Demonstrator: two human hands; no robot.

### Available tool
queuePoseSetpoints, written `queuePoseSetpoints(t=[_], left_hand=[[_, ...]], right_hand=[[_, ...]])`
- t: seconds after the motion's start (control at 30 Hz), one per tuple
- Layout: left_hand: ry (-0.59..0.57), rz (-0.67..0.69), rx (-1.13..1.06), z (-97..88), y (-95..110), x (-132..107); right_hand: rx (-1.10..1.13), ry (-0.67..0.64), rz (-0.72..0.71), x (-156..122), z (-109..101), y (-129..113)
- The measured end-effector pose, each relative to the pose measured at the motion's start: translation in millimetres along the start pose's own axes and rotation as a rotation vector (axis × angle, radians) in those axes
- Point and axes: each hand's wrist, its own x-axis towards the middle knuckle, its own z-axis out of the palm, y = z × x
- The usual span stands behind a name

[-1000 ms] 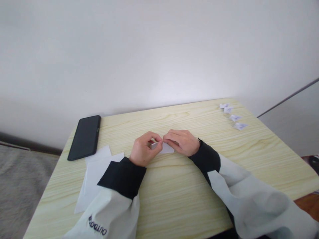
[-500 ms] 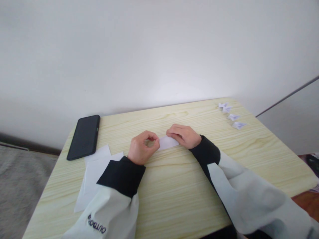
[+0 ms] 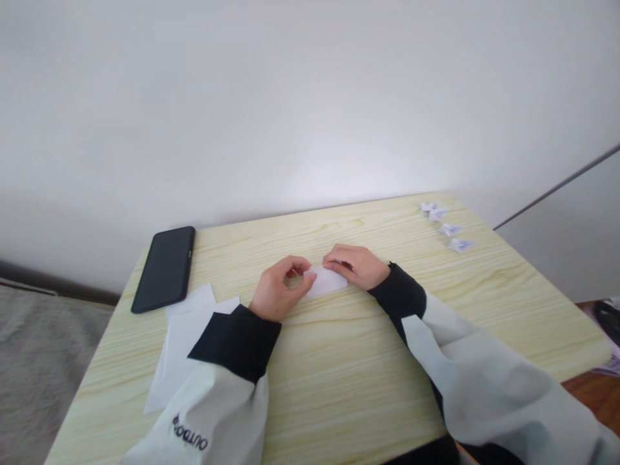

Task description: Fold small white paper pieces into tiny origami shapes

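Your left grip (image 3: pixel 278 292) pinches the left end of a small white folded paper (image 3: pixel 329 282) between thumb and forefinger. Your right grip (image 3: pixel 359 266) lies with bent fingers on the other end; whether it clamps, I cannot tell. That paper rests flat mid-surface (image 3: pixel 349 374), well apart from the black phone (image 3: pixel 166 267).

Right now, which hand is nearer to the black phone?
Left. The left hand is right of the phone, at the near end of the small paper; the right hand is farther, at its other end.
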Motion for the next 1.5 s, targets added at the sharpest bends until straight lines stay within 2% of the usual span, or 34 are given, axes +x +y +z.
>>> queuePoseSetpoints(t=[0.1,0.23,0.5,0.67,0.77,0.9,0.97,1.07,1.17,1.33,1.5], left_hand=[[-0.048,-0.017,0.023,1.3,-2.8,0.0],[-0.055,-0.039,0.050,1.7,-4.6,-1.0],[-0.100,0.063,0.061,-1.6,1.3,-1.5],[-0.055,-0.026,0.049,-3.8,-0.1,-1.7],[-0.008,-0.124,0.060,-6.8,-2.8,-1.9],[0.071,-0.238,0.038,-10.2,-6.0,-1.6],[0.056,-0.215,0.014,-9.9,-6.0,-1.5],[0.033,-0.164,-0.007,-7.9,-4.3,-1.7],[0.005,-0.133,0.008,-6.4,-2.3,-1.6],[-0.018,-0.068,0.154,-6.9,-1.8,-0.4],[-0.033,-0.058,0.236,-6.9,-2.2,0.3]], right_hand=[[-0.003,0.009,0.018,0.5,3.1,-3.1],[0.017,0.050,0.054,-0.6,6.3,-8.5],[0.116,0.069,0.010,-0.4,11.7,-19.9],[0.147,0.059,0.083,-0.8,2.6,-8.9],[0.149,0.065,0.101,-3.6,-4.9,1.6],[0.154,0.127,0.243,-6.5,-11.0,6.6],[0.171,0.112,0.263,-5.7,-9.2,2.2],[0.226,0.073,0.222,-2.7,-1.4,-8.7],[0.170,0.064,0.213,-0.5,5.2,-14.9],[0.131,0.029,0.160,-1.3,0.9,-7.2],[0.136,0.018,0.185,-2.9,-5.2,1.4]])
